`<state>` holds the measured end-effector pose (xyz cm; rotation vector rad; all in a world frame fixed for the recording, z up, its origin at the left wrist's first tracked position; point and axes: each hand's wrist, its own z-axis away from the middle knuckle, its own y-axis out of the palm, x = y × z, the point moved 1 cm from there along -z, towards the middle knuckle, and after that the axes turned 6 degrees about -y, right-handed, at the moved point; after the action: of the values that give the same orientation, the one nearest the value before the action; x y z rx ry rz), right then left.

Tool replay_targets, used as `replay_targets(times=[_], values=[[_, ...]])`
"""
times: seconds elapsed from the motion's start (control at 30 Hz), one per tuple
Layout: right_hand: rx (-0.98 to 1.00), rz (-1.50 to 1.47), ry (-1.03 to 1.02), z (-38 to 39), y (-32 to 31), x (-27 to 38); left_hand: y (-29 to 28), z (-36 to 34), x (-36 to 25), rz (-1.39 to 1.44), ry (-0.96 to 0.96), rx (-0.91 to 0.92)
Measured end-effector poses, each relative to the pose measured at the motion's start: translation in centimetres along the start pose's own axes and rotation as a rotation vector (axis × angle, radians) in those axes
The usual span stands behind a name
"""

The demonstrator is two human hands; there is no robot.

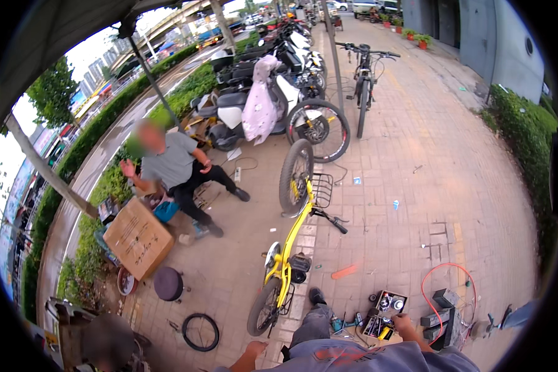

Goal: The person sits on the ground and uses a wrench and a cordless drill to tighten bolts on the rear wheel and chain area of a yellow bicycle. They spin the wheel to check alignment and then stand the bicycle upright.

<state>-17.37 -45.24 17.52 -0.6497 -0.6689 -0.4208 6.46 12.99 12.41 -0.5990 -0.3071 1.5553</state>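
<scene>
My right hand [403, 323] is at the edge of an open toolbox [378, 327] holding small tools, round containers and a yellow item. Its fingers are too small to make out. Low in the picture, my left hand [255, 349] is just below the lower wheel of a yellow bicycle [294, 235] with fat tyres; its grip is unclear. The bicycle stretches up the middle of the paving, with a black rack [322, 190] near its upper wheel. Beside the toolbox lies a teal and black power tool [338, 323].
A seated person [173, 161] in a grey shirt is at the left, by a cardboard box [139, 239] and a round stool [168, 283]. A black tyre [200, 332] lies nearby. An orange hose [423, 280] loops around grey blocks [446, 299] at right. Parked scooters [273, 99] stand behind.
</scene>
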Motion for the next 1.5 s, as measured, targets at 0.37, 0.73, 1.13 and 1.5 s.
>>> replay_targets(times=[0.37,0.73,1.13,1.5], values=[[-0.315,0.194,0.283,0.5,-11.5,10.3,-25.0,-12.0,-23.3,0.576,0.033,-0.119],[-0.111,0.325,0.356,-1.3,-11.5,16.4,-39.9,-14.3,-40.6,0.477,0.424,-0.187],[0.176,0.477,0.238,-23.5,-11.3,22.6,-40.2,-10.7,-63.6,0.363,0.723,-0.197],[0.156,0.224,0.107,-28.9,-17.0,24.3,-36.4,-9.1,-82.3,0.313,0.829,-0.147]])
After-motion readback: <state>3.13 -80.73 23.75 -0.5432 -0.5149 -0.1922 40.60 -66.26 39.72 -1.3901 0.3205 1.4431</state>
